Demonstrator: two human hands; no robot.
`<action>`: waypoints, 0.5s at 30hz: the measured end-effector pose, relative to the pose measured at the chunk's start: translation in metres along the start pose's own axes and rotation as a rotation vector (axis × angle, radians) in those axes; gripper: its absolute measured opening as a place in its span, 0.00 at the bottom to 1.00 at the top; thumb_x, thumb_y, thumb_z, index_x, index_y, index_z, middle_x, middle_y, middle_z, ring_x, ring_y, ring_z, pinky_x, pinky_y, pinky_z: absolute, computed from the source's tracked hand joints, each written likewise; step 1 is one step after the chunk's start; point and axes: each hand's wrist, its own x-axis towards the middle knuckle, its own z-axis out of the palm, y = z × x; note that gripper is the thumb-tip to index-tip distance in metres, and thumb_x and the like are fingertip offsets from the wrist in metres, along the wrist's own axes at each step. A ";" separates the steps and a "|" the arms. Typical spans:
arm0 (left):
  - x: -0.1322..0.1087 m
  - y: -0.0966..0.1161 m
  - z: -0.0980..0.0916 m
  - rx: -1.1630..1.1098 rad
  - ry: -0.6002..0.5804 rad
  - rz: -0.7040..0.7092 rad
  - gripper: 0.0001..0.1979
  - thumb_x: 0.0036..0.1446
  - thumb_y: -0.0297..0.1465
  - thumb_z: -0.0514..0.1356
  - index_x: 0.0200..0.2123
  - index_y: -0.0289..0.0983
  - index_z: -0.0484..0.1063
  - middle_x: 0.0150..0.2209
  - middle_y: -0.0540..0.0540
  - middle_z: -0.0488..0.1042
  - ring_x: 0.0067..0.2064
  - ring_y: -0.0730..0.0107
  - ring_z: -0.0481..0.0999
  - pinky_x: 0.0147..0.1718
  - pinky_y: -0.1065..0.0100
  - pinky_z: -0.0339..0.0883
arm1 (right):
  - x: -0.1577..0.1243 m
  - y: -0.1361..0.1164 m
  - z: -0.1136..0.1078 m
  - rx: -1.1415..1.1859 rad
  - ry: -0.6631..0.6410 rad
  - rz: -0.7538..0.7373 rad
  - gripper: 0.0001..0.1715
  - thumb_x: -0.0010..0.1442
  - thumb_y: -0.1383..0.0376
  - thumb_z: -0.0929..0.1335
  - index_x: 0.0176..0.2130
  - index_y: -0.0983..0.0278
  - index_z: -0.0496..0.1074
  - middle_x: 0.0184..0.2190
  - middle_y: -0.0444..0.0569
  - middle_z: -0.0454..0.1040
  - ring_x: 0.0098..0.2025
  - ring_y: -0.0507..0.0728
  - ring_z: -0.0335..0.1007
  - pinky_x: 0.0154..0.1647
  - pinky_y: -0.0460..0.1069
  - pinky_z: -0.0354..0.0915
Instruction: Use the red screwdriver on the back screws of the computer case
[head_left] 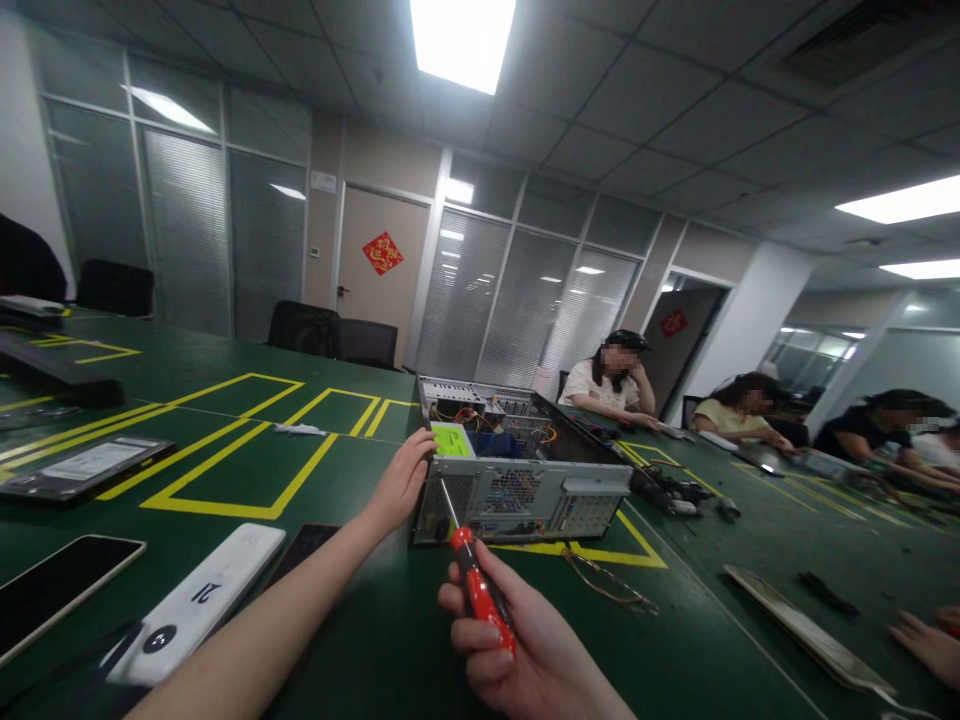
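An open desktop computer case [517, 470] lies on its side on the green table [247, 400], its rear panel toward me and cables showing inside. My left hand [401, 482] grips the case's near left corner, beside a green sticker. My right hand [517, 650] is closed around the red handle of a screwdriver [469, 565]. The screwdriver's shaft points up and left, with its tip at the rear panel near the left corner.
A white device marked 21 [199, 600], a phone [56, 590] and a dark tablet [90, 465] lie at left. A metal side panel [795, 625] lies at right, with another person's hand [930, 645] near it. Several people sit along the far right. Yellow tape lines mark the table.
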 end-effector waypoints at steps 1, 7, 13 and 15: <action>0.000 0.000 0.000 0.001 -0.003 0.000 0.16 0.64 0.35 0.42 0.49 0.38 0.63 0.56 0.41 0.62 0.62 0.63 0.56 0.60 0.53 0.50 | 0.000 -0.001 0.000 -0.015 -0.031 0.001 0.18 0.57 0.54 0.64 0.35 0.68 0.65 0.24 0.44 0.66 0.16 0.41 0.51 0.14 0.36 0.43; -0.001 -0.001 -0.001 -0.001 -0.003 0.003 0.17 0.64 0.35 0.42 0.50 0.38 0.63 0.57 0.41 0.61 0.62 0.63 0.55 0.60 0.53 0.50 | -0.004 -0.001 -0.008 -0.137 -0.213 -0.042 0.26 0.47 0.69 0.66 0.48 0.67 0.63 0.38 0.52 0.71 0.32 0.52 0.67 0.31 0.45 0.59; 0.000 0.000 -0.002 -0.002 -0.008 0.004 0.16 0.64 0.34 0.42 0.49 0.38 0.63 0.57 0.41 0.61 0.62 0.63 0.55 0.60 0.53 0.50 | -0.004 0.000 -0.015 -0.296 -0.295 -0.128 0.36 0.46 0.74 0.69 0.54 0.66 0.57 0.47 0.56 0.69 0.42 0.56 0.70 0.45 0.52 0.58; 0.000 0.000 -0.002 0.000 -0.009 0.005 0.16 0.64 0.34 0.42 0.49 0.38 0.62 0.57 0.41 0.61 0.62 0.62 0.55 0.60 0.53 0.50 | 0.001 0.002 -0.020 -0.333 -0.281 -0.153 0.36 0.48 0.71 0.71 0.54 0.67 0.56 0.43 0.56 0.71 0.40 0.56 0.70 0.42 0.50 0.60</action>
